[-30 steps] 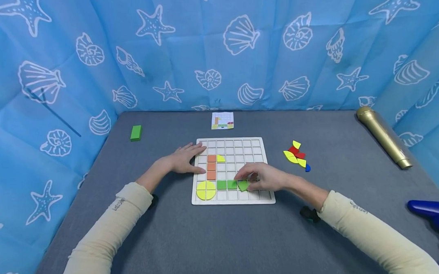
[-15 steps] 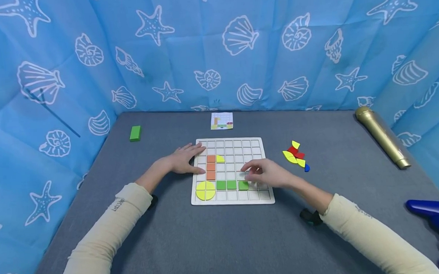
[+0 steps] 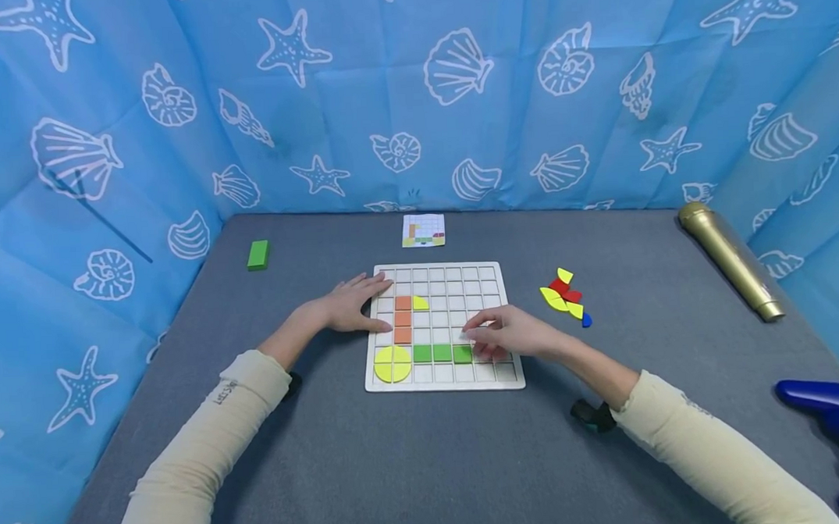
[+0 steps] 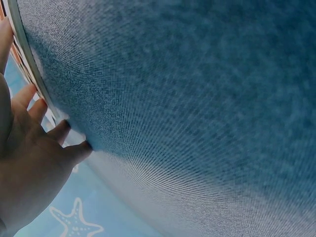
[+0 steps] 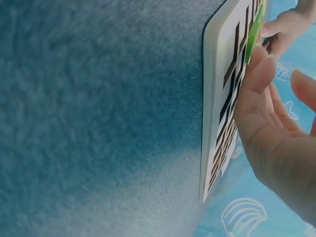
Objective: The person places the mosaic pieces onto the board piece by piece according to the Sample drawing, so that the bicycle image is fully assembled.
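Observation:
A white grid board lies on the table, its shallow square cells framed by raised lines. My left hand rests with spread fingers on the board's left edge. My right hand is over the lower right cells, fingers loosely bent and holding nothing, fingertips right beside the rightmost green square tile. Three green tiles form a row, with a yellow circle of quarter pieces left of them. Higher up stand a column of orange squares and a yellow quarter piece. In the right wrist view, green tiles show past the fingertips.
A small pattern card lies behind the board. Loose yellow, red and blue pieces are to its right. A green block sits back left. A gold microphone and a blue game controller lie far right.
The rightmost green tile, tilted in my right hand's fingers before, now lies flat in its cell. My right hand has let go and moved slightly right. The left hand stays put.

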The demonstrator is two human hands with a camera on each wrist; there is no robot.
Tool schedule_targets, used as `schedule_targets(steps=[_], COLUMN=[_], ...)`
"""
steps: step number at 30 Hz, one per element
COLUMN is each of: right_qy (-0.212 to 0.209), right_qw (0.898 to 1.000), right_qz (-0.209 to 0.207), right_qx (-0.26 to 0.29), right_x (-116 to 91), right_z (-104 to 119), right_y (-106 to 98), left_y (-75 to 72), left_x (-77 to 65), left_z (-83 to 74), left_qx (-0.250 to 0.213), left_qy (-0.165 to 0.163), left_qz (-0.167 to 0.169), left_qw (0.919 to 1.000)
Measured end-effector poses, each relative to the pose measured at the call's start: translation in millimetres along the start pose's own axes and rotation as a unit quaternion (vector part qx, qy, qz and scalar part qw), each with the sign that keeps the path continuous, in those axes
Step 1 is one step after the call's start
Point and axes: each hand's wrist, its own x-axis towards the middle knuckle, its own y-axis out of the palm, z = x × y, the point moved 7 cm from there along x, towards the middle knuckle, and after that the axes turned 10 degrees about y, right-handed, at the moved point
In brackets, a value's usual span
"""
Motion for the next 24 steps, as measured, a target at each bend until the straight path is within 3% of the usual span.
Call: schedule_targets(steps=[7, 12, 15, 24], right_qy=[0.019, 0.016, 0.015, 0.022], right_qw=[0.994, 0.990, 0.991, 0.998], right_qz=[0.089, 0.110, 0.107, 0.029], right_qx=[0.062, 0.085, 0.085, 0.057], right_x=[-4.9, -6.1, -6.5, -4.8], right_z=[-4.8, -6.3, -6.8, -8.8], right_y=[13.1, 16.1, 13.8, -2.0], left_y=[-0.7, -0.4, 0.1, -1.8], left_x=[-0.7, -0.4, 0.1, -0.2], left_z=[0.7, 0.1, -0.3, -2.1], left_qx=[-0.004, -0.003, -0.001, -0.004], left_qy=[0.000, 0.000, -0.001, -0.002], left_qz=[0.000, 0.001, 0.004, 0.004], left_qw=[1.0000, 1.0000, 1.0000, 1.0000])
